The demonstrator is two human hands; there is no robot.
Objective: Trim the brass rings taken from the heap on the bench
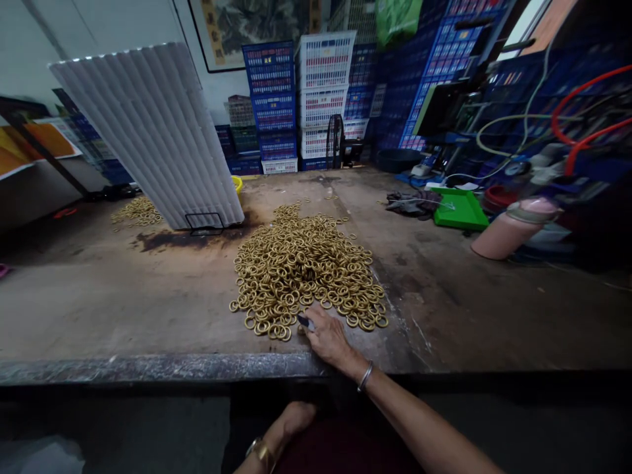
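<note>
A wide heap of brass-coloured rings (306,250) lies on the wooden table (197,309). At the near edge of the heap is my right hand (328,336), its fingers closed around a small black-and-grey tool (306,322) whose exact kind I cannot make out. A few rings lie right beside the fingertips, partly covered by them. My left hand (297,416) rests low in front of my body, below the table's front edge. Its fingers are lost in shadow, so I cannot see whether it holds anything.
A tall corrugated white panel (158,138) stands in a black wire holder (203,224) at left, with a smaller ring pile (138,212) behind. At right are a green tray (459,207), a dark glove (409,203) and a pink cylinder (511,230). Stacked crates (323,62) stand behind.
</note>
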